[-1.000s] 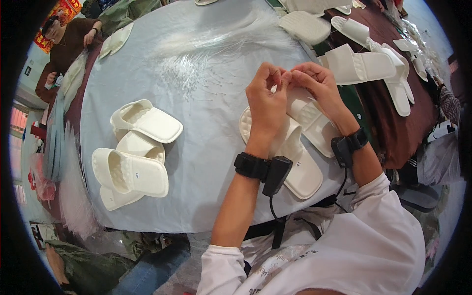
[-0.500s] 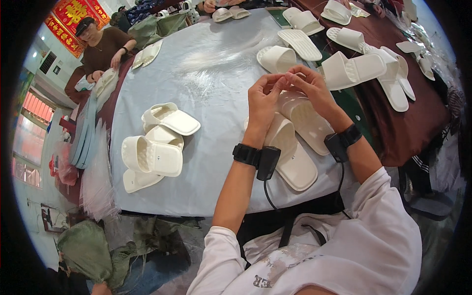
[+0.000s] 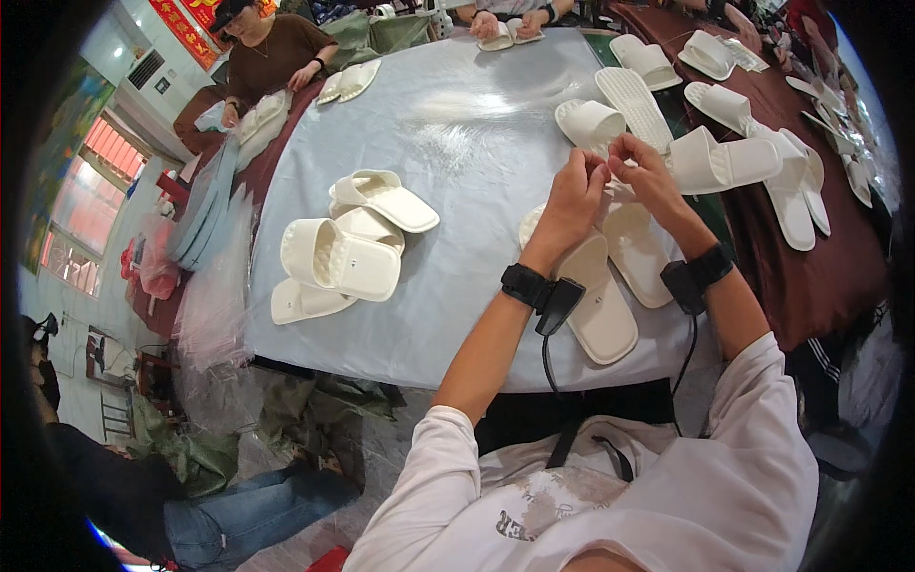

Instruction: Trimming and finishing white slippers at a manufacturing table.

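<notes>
Just hands (image 3: 615,181) over white slippers (image 3: 610,276)

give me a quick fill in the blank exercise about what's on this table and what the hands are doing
1. The left hand and right hand meet above flat ____ slipper soles.
2. Each wrist wears a ____ band.
3. The pile of finished slippers lies to the person's ____.
4. The table is covered with a pale ____ cloth.

Missing words: white; black; left; grey
</notes>
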`<control>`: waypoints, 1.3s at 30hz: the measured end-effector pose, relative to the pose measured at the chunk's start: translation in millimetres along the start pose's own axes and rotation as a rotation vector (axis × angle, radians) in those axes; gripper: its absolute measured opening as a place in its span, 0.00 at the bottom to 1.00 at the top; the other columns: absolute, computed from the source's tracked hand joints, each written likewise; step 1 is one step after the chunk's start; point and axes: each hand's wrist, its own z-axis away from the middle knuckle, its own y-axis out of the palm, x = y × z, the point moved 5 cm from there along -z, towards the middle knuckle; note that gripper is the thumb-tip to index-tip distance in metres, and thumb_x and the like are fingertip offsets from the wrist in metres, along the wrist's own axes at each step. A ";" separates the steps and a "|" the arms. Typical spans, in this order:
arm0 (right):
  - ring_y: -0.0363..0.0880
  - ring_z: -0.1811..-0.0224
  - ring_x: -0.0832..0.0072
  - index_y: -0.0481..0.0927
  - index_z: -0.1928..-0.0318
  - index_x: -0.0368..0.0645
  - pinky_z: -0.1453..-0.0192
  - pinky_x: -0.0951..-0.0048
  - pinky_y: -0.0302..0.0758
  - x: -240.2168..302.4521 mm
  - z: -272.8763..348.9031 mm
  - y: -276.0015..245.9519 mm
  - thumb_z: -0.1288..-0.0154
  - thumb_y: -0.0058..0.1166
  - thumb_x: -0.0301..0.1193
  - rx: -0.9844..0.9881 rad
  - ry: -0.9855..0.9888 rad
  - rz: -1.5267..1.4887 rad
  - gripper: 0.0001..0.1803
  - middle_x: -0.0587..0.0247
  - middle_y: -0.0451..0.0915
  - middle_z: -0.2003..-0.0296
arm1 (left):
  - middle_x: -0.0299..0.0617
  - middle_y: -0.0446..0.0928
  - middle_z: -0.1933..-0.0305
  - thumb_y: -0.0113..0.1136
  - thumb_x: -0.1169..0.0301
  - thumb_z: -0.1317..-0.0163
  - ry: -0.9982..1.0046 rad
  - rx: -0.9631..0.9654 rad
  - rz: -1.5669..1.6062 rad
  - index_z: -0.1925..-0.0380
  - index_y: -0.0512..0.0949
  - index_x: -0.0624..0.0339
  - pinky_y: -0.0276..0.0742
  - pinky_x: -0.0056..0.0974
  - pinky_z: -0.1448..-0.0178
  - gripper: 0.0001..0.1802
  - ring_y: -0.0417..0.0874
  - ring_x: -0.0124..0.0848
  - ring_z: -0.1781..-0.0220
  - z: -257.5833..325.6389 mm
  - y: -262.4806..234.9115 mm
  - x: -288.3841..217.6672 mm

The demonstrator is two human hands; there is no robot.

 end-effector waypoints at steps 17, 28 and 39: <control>0.78 0.46 0.66 0.77 0.41 0.33 0.41 0.64 0.74 19.8 71.2 0.0 0.17 0.44 0.41 0.263 0.155 0.049 0.22 0.51 0.81 0.52 | 0.55 0.78 0.40 0.76 0.51 0.46 -0.058 0.098 -0.765 0.31 0.72 0.56 0.74 0.52 0.35 0.44 0.78 0.53 0.38 76.0 -23.1 -48.6; 0.76 0.40 0.49 0.78 0.46 0.37 0.36 0.53 0.72 52.0 73.0 -115.2 0.31 0.61 0.36 0.089 -0.022 0.973 0.19 0.46 0.79 0.45 | 0.57 0.82 0.45 0.61 0.73 0.39 0.061 -0.154 -0.909 0.42 0.81 0.58 0.73 0.52 0.34 0.23 0.81 0.56 0.42 61.8 -158.9 -133.6; 0.78 0.44 0.63 0.81 0.51 0.47 0.34 0.55 0.69 19.4 56.3 -153.4 0.38 0.60 0.31 -0.065 -0.256 1.651 0.14 0.62 0.82 0.53 | 0.58 0.80 0.42 0.69 0.58 0.40 -0.199 -0.211 -1.396 0.42 0.80 0.60 0.73 0.53 0.35 0.28 0.79 0.55 0.38 61.8 -338.2 -78.7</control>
